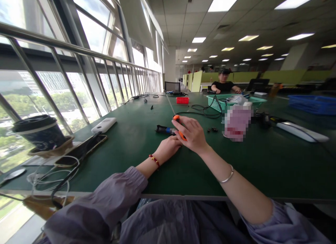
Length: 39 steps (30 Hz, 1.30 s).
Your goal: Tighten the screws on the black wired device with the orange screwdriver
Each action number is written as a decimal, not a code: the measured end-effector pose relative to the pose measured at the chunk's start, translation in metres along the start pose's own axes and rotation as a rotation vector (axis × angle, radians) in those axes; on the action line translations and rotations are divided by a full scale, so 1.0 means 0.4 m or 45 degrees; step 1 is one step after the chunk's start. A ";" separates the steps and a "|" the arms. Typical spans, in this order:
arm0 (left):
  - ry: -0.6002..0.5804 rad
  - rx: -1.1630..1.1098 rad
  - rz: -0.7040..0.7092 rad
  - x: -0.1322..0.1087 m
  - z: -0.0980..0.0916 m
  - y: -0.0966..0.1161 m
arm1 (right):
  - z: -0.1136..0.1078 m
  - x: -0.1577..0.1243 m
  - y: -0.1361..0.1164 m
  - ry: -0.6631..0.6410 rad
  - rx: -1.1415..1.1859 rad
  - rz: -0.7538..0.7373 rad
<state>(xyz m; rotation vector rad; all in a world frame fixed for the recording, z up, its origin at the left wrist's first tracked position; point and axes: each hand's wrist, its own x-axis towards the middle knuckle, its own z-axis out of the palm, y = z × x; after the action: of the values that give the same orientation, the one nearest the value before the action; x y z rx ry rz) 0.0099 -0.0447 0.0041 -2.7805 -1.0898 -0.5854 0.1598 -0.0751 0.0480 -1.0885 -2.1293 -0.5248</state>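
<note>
My right hand [193, 134] is closed around the orange handle of a screwdriver [181, 132], its long thin shaft slanting up and away to the left. My left hand [170, 148] rests low over the table just beside it, back upward, with the fingers curled in and partly covered by the right hand; what they hold is hidden. A black cylindrical tool with a blue band, resembling a flashlight [163, 129], lies just beyond the left hand. Its right end disappears behind the right fingers, so I cannot tell whether the left fingers touch it.
Small black parts [213, 129] lie to the right, near a blurred-out pinkish thing [237, 123]. Farther back are a red box [182, 100] and a green basket [215, 103]. A cup [40, 134], white power bank [104, 125] and cables are at left. A person [224, 85] sits opposite.
</note>
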 end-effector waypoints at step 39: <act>0.403 -0.440 -0.355 0.115 0.045 -0.084 | 0.090 -0.049 0.146 -0.533 0.166 0.829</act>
<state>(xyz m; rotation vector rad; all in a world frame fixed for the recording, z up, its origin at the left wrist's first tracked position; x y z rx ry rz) 0.0240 0.0133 0.0035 -2.6740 -1.4224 -1.3089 0.2020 -0.0307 0.0117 -1.8233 -1.9324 0.1614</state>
